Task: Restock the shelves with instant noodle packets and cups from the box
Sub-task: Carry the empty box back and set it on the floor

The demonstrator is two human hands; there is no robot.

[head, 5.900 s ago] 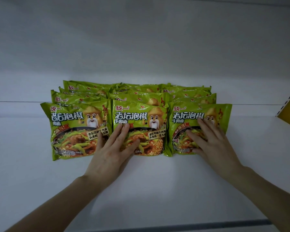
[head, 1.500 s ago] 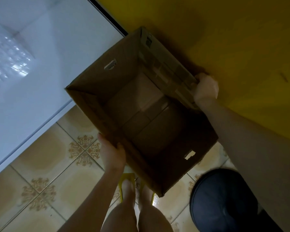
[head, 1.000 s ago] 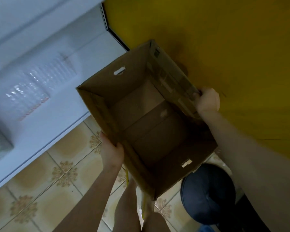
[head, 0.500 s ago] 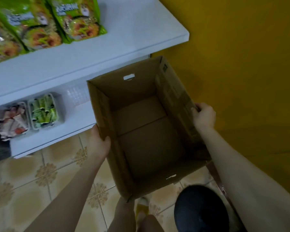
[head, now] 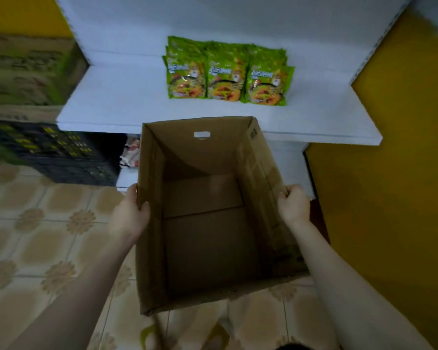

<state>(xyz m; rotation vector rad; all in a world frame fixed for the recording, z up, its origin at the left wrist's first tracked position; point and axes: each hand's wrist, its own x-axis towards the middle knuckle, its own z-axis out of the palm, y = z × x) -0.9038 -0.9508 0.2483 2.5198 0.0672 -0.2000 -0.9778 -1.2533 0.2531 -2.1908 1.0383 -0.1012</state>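
1. The left hand (head: 130, 213) grips the top edge of the left wall of an open brown cardboard box (head: 202, 157). Its thumb hooks over the rim to the inside and the rest of the hand lies against the outer face.
2. The right hand (head: 294, 205) grips the top edge of the opposite, right wall, its fingers curled tight over the rim.
3. The box hangs between the two hands above the floor, with its opening facing up toward the camera. Its bare bottom flaps show inside, and a cut-out handle slot sits in the far wall.
4. Just beyond the far wall of the box is a white shelf board (head: 111, 97). The green instant noodle packets (head: 226, 77) lie on it in three side-by-side rows, overlapping toward the back.
5. Under that board, left of the box, some red-and-white wrapped goods (head: 130, 155) show on a lower white shelf; they are too blurred to tell more.
6. Further left stands a black plastic crate (head: 61, 152) with a green-printed cardboard carton (head: 23, 72) on top of it.
7. A yellow wall (head: 402, 160) fills the right side.
8. Beige patterned floor tiles (head: 36, 236) spread below the arms.
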